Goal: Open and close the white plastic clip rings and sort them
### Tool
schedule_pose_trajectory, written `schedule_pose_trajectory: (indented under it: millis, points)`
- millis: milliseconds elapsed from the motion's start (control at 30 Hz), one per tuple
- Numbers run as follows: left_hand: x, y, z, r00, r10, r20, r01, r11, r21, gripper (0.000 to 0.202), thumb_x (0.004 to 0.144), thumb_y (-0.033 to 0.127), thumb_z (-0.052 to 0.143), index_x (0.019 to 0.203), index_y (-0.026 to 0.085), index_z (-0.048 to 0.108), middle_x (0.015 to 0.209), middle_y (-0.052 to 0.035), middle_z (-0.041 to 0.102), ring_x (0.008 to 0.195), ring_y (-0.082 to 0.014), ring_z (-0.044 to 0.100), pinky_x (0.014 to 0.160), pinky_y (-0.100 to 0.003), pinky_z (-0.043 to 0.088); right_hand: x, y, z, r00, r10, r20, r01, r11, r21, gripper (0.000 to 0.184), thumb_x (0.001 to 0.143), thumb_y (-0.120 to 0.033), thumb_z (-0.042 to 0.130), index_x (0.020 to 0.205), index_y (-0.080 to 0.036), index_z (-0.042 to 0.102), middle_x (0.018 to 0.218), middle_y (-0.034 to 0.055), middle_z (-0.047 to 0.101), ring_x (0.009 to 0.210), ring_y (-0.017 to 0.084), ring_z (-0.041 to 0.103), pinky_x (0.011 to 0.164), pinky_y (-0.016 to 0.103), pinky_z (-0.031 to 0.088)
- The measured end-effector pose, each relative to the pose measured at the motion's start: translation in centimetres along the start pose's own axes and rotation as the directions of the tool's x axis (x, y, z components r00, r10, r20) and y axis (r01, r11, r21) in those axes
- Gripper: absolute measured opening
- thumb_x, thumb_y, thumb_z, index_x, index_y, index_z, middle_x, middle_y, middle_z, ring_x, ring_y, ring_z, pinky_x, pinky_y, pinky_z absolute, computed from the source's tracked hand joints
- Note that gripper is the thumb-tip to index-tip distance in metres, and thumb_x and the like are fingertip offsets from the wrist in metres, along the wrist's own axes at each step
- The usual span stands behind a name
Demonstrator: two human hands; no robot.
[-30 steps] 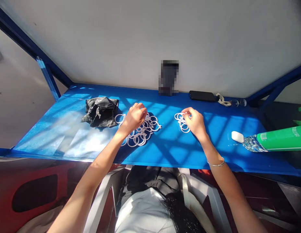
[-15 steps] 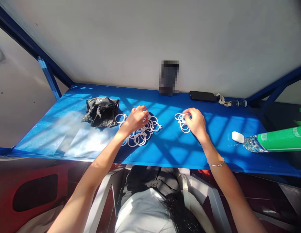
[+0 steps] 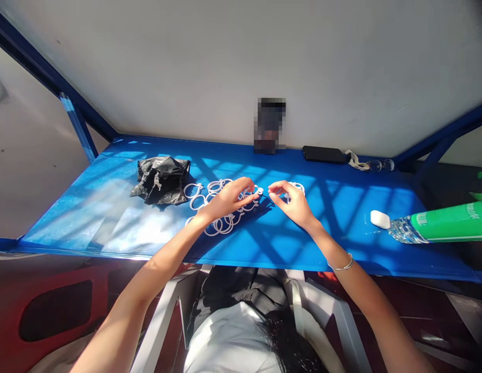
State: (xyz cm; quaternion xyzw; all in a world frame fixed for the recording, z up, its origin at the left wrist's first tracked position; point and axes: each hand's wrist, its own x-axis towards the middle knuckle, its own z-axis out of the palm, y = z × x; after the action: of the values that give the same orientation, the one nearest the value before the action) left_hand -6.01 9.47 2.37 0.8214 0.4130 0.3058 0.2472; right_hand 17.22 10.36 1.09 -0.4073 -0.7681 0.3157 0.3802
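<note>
Several thin white plastic rings with small clasp-like ends (image 3: 224,224) lie in an overlapping pile on the blue tabletop. Over the pile's right side, my left hand (image 3: 224,201) is closed, with a white ring (image 3: 259,191) between thumb and fingers. My right hand (image 3: 297,207) faces it across a small gap, thumb and fingertips drawn together in a pinch. A tiny white bit shows at those fingertips, too small to make out. Behind the right hand, a smaller cluster of white rings (image 3: 299,186) is partly hidden.
A crumpled black plastic bag (image 3: 163,178) sits left of the pile. Along the wall are a blurred dark upright object (image 3: 269,127), a black phone (image 3: 324,154) and glasses with a pale strap (image 3: 375,165). At right, a green-labelled bottle (image 3: 451,223) lies beside a white case (image 3: 380,219).
My left hand has moved right and now has a ring at its fingertips. My right hand has shifted left from the small cluster, bringing both hands close together.
</note>
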Motion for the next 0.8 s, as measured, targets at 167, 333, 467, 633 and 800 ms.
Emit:
schedule_pose_trajectory:
  millis: [167,333,467,633,800]
  points:
    - [-0.1,0.3,1.1,1.000,-0.004,0.012,0.004,0.998,-0.067,0.030,0.094,0.049,0.059,0.096,0.020,0.056,0.086,-0.0018,0.062,0.077,-0.0162,0.059,0.069,-0.028,0.046,-0.6,-0.4,1.8,0.993,0.090,0.073,-0.107,0.956,0.273,0.033,0.091,-0.052,0.063,0.105,-0.023,0.066,0.099,0.0055,0.072,0.093,0.023,0.069,0.084,0.037,0.056]
    - [0.0,1.3,1.3,0.997,-0.050,0.066,0.060,0.985,-0.160,0.036,0.091,0.053,0.060,0.106,0.020,0.058,0.089,-0.0020,0.065,0.074,-0.0153,0.059,0.064,-0.027,0.045,-0.2,-0.4,1.7,0.977,0.197,0.086,-0.214,0.853,0.476,0.042,0.078,-0.063,0.073,0.091,-0.023,0.069,0.080,0.0021,0.070,0.079,0.020,0.068,0.080,0.036,0.057]
    - [0.2,1.8,1.2,0.995,-0.075,0.059,0.085,0.978,-0.189,0.037,0.091,0.053,0.059,0.106,0.019,0.063,0.082,-0.0009,0.064,0.069,-0.0135,0.057,0.064,-0.025,0.044,0.0,-0.4,1.5,0.963,0.252,0.090,-0.260,0.796,0.546,0.041,0.072,-0.062,0.079,0.085,-0.024,0.071,0.075,0.0010,0.068,0.072,0.018,0.064,0.078,0.035,0.056]
    - [0.2,2.0,1.2,0.990,-0.128,0.066,0.142,0.946,-0.291,0.038,0.088,0.052,0.061,0.102,0.017,0.068,0.075,-0.0002,0.064,0.065,-0.0121,0.056,0.062,-0.024,0.046,-0.1,-0.5,1.3,0.947,0.293,0.134,-0.312,0.734,0.603,0.043,0.068,-0.062,0.082,0.082,-0.023,0.072,0.073,0.0009,0.067,0.070,0.018,0.063,0.074,0.034,0.055]
    - [0.2,2.2,1.4,0.978,-0.175,0.113,0.206,0.894,-0.399,0.039,0.087,0.051,0.062,0.100,0.015,0.070,0.074,-0.0011,0.066,0.064,-0.0125,0.061,0.062,-0.023,0.048,-0.1,-0.6,1.1,0.945,0.277,0.171,-0.320,0.692,0.647,0.040,0.068,-0.058,0.084,0.079,-0.022,0.072,0.071,0.0007,0.066,0.069,0.017,0.062,0.067,0.031,0.053]
